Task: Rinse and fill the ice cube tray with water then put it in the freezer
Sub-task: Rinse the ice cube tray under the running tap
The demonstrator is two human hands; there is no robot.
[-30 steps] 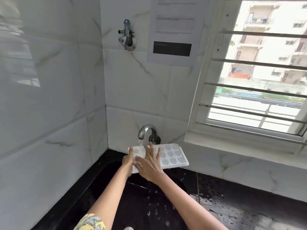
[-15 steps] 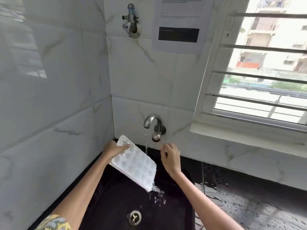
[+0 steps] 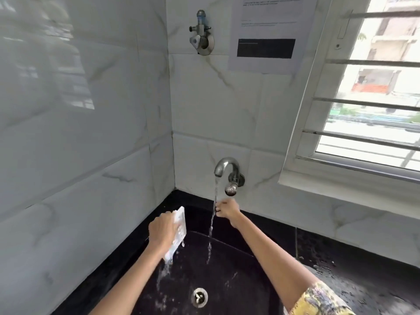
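Note:
My left hand (image 3: pixel 161 230) grips the white ice cube tray (image 3: pixel 179 233) and holds it tipped nearly on edge over the black sink (image 3: pixel 238 273). Water pours off the tray's lower corner toward the drain (image 3: pixel 199 297). A thin stream of water falls from the steel tap (image 3: pixel 223 165) between my two hands. My right hand (image 3: pixel 227 208) hovers just below the tap's handle (image 3: pixel 231 189), fingers loosely curled and holding nothing. Much of the tray is hidden behind my left hand.
White marble-look tiles form the corner behind the sink. A second valve (image 3: pixel 201 35) and a paper notice (image 3: pixel 266 35) are on the back wall. A barred window (image 3: pixel 368 105) is at the right. The black counter (image 3: pixel 363 276) to the right is wet.
The tray was level under the tap with both hands on it. My left hand then tipped it steeply to the left, dumping the water. My right hand let go and moved up toward the tap handle.

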